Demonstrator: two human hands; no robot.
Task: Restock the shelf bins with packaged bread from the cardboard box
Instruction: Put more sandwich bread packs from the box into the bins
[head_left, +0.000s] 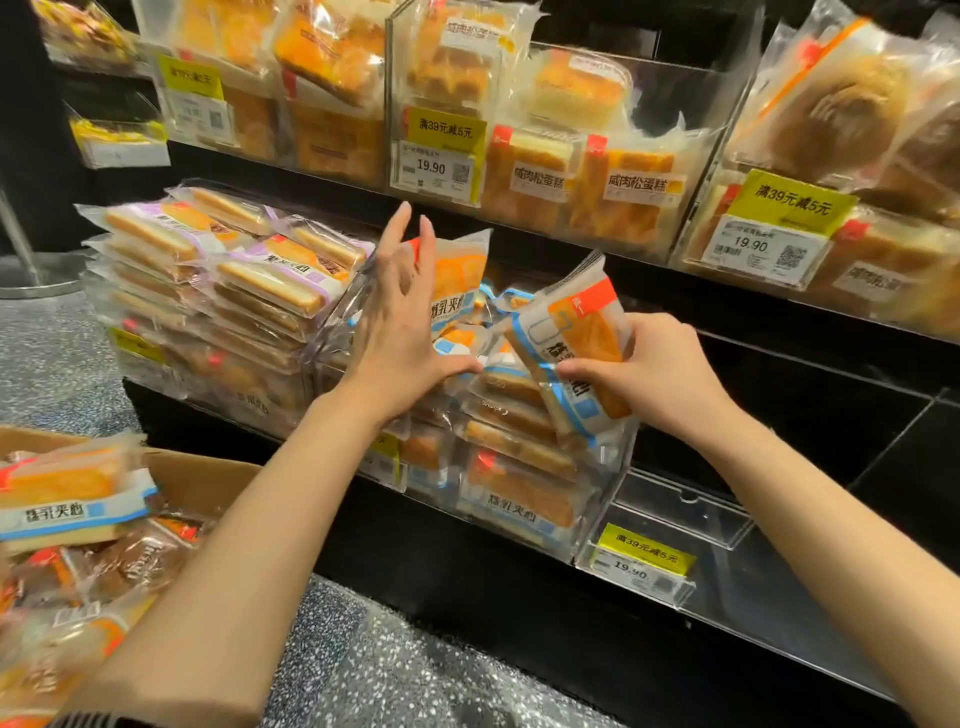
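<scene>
Our right hand (657, 376) grips a bread pack (576, 345) over the bin (610, 462); our left hand (402, 322) rests open-fingered against another pack (457, 280), apparently steadying it.

The cardboard box (208, 480) sits near left on the floor with bread packs (67, 499) in it, and the shelf stands beyond it to the right. On the lower shelf, 1 full bin (218, 312) lies left, the middle bin (519, 467) just right of it, and another bin (675, 525) at its right. 3 bins line the upper shelf (571, 244) behind and above.
</scene>
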